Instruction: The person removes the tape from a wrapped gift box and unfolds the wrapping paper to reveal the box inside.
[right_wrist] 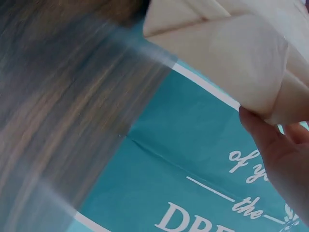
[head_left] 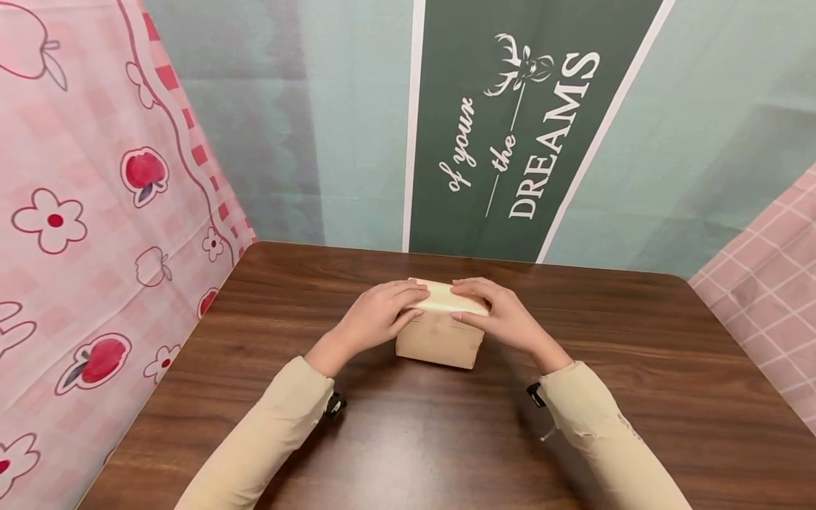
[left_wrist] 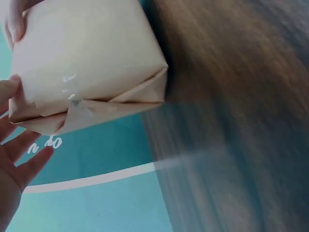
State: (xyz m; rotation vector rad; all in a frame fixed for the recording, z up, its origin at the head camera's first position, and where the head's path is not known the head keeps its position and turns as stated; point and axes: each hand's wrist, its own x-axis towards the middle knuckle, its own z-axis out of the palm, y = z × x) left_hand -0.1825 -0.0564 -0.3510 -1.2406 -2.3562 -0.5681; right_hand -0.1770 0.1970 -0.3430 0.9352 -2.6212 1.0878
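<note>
In the head view, a brown-paper-wrapped parcel [head_left: 440,343] is held between the left hand [head_left: 384,313] and the right hand [head_left: 510,316], over the far half of the wooden table [head_left: 644,347]. Its upper part is gripped from both ends, and its longer side runs from hand to hand; neither hand is clearly nearer.

In the left wrist view, a folded end [left_wrist: 91,112] is shown, pinched at one corner by the thumb.

In the right wrist view, the opposite end is gripped near a corner.
</note>
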